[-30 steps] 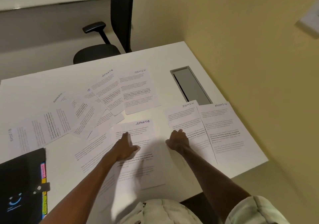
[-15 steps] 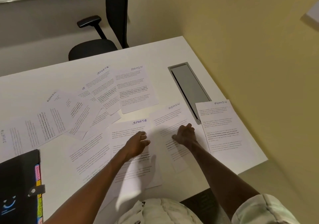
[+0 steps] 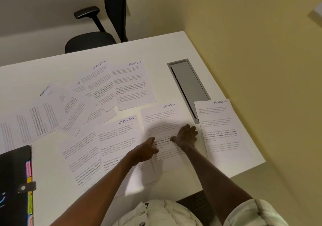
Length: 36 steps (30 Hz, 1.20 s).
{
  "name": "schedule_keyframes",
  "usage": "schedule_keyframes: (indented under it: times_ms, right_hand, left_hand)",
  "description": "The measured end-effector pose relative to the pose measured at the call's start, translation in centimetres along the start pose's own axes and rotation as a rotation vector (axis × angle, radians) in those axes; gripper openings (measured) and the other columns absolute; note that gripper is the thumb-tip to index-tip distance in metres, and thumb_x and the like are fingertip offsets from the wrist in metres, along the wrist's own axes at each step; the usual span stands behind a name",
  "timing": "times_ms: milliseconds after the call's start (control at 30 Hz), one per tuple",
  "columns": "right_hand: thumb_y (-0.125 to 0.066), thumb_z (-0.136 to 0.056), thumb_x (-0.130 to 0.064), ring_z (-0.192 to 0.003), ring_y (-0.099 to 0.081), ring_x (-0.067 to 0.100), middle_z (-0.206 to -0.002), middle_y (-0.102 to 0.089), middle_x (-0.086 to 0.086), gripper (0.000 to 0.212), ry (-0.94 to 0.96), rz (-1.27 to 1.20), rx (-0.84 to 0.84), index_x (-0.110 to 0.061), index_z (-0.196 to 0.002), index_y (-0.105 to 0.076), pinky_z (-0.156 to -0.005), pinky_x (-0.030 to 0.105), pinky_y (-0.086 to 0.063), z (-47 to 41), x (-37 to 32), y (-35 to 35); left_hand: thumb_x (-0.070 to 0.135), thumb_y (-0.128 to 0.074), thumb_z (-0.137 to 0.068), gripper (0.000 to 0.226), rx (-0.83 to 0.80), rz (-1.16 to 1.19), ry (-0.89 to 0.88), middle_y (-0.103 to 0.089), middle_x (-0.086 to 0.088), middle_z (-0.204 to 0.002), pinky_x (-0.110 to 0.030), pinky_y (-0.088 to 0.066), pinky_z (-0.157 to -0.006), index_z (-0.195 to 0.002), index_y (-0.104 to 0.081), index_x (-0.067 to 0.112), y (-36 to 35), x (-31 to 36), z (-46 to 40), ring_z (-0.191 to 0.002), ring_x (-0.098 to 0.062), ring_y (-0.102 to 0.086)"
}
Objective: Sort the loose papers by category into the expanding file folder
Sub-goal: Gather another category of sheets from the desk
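Note:
Loose printed sheets lie spread over the white table [image 3: 52,156]. An ADMIN sheet [image 3: 161,118] lies in front of me, and my right hand [image 3: 186,136] presses on its right half with fingers spread. My left hand [image 3: 146,149] rests with straight fingers on that sheet's left edge, where it meets a SPORTS sheet [image 3: 118,135]. Another ADMIN sheet [image 3: 221,130] lies to the right, apart from the first. A third ADMIN sheet [image 3: 132,84] and a second SPORTS sheet [image 3: 99,83] lie farther back. The black expanding folder [image 3: 14,178] with coloured tabs sits at the lower left.
A grey cable hatch [image 3: 188,84] is set into the table at the right, its near end under the right ADMIN sheet. More overlapping sheets [image 3: 52,110] fan out at the left. A black office chair [image 3: 90,41] stands behind the table. The table's right edge runs beside a yellow wall.
My right hand has slid the middle ADMIN sheet left, off the right ADMIN sheet. My left hand has moved right from the SPORTS sheet onto that ADMIN sheet's edge.

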State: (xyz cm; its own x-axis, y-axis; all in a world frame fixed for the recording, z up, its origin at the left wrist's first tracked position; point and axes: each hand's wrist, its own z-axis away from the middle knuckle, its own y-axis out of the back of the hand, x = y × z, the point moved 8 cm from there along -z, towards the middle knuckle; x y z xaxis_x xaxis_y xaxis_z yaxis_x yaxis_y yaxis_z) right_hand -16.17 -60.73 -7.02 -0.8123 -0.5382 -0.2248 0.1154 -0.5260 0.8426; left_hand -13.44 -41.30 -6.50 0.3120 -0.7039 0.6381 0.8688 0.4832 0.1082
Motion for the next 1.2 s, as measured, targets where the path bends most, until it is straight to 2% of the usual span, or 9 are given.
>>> schedule_keyframes:
  times_ms: [133,367,467,533,733,833,967,1100,1200]
  right_hand:
    - [-0.073,-0.08,-0.036,-0.113,-0.049,0.034,-0.118,-0.05,0.017,0.058,-0.119,-0.108,0.031,-0.006,-0.12,-0.045,-0.089,0.044,-0.045,-0.9,1.3,1.2]
    - [-0.058,-0.091,-0.021,-0.097,-0.065,0.03,-0.109,-0.068,0.011,0.022,0.013,-0.281,0.15,-0.007,-0.107,-0.062,-0.074,0.034,-0.053,-0.4,1.1,4.6]
    - [-0.057,-0.094,-0.021,-0.095,-0.067,0.026,-0.109,-0.07,0.007,0.016,0.075,-0.307,0.252,-0.011,-0.105,-0.063,-0.078,0.033,-0.054,1.5,-0.6,7.2]
    - [-0.056,-0.095,-0.019,-0.093,-0.068,0.026,-0.108,-0.071,0.008,0.015,0.131,-0.361,0.318,-0.01,-0.103,-0.065,-0.074,0.028,-0.049,3.2,-2.1,9.2]
    - [-0.062,-0.091,-0.018,-0.077,-0.052,0.015,-0.088,-0.065,0.007,0.007,0.293,-0.624,0.38,-0.012,-0.089,-0.063,-0.056,0.021,-0.032,8.0,-5.4,14.5]
    - [-0.065,-0.09,-0.02,-0.073,-0.051,0.015,-0.077,-0.059,-0.005,0.016,0.298,-0.745,0.303,-0.018,-0.076,-0.059,-0.054,0.016,-0.033,10.1,-6.2,15.7]
    - [-0.065,-0.091,-0.011,-0.054,-0.054,0.001,-0.059,-0.057,-0.016,0.033,0.285,-0.97,0.16,-0.02,-0.062,-0.052,-0.044,0.009,-0.036,13.0,-6.6,15.4]
    - [-0.063,-0.092,-0.004,-0.078,-0.07,0.017,-0.088,-0.075,0.007,0.012,0.266,-1.167,0.048,0.008,-0.091,-0.063,-0.057,0.015,-0.053,14.0,-6.6,13.6]
    - [-0.065,-0.091,-0.011,-0.087,-0.07,0.023,-0.11,-0.069,0.023,0.037,0.296,-1.169,0.012,0.017,-0.113,-0.053,-0.077,0.027,-0.055,14.2,-6.8,12.8]
  left_hand:
    - [0.024,-0.058,-0.094,0.073,0.041,-0.111,0.001,-0.045,-0.004,-0.149,-0.035,-0.042,-0.107,-0.155,-0.019,0.018,0.5,-0.1,0.3,-0.127,-0.024,-0.051]
    - [0.025,-0.06,-0.096,0.055,0.201,-0.083,-0.081,-0.048,-0.002,-0.145,-0.038,-0.037,-0.108,-0.146,-0.04,0.013,3.4,0.0,2.5,-0.134,-0.025,-0.047]
    - [0.033,-0.06,-0.087,0.032,0.356,-0.015,-0.172,-0.064,-0.001,-0.102,-0.037,-0.044,-0.087,-0.111,-0.06,0.012,6.5,0.8,3.9,-0.097,-0.023,-0.06]
    - [0.028,-0.059,-0.09,0.028,0.428,0.14,-0.203,-0.059,0.007,-0.091,-0.034,-0.046,-0.087,-0.112,-0.063,0.012,8.3,1.4,5.0,-0.09,-0.013,-0.057]
    - [0.047,-0.071,-0.084,0.064,0.561,0.409,-0.23,-0.059,0.0,-0.129,-0.046,-0.047,-0.104,-0.137,-0.05,0.018,12.3,3.7,8.7,-0.111,-0.019,-0.061]
    - [0.053,-0.077,-0.078,0.072,0.499,0.566,-0.287,-0.062,0.0,-0.128,-0.043,-0.047,-0.105,-0.134,-0.053,0.014,13.2,5.2,10.4,-0.107,-0.019,-0.064]
    - [0.026,-0.067,-0.093,0.039,0.224,0.757,-0.413,-0.07,-0.012,-0.121,-0.051,-0.049,-0.102,-0.127,-0.063,0.007,12.3,7.4,12.9,-0.112,-0.031,-0.067]
    - [0.014,-0.064,-0.094,0.033,0.16,0.712,-0.446,-0.07,-0.014,-0.12,-0.055,-0.052,-0.096,-0.127,-0.063,0.008,11.3,7.8,14.4,-0.109,-0.034,-0.068]
    - [0.012,-0.066,-0.093,0.033,0.211,0.681,-0.441,-0.071,-0.013,-0.117,-0.056,-0.051,-0.096,-0.125,-0.064,0.008,11.0,7.6,14.7,-0.108,-0.034,-0.068]
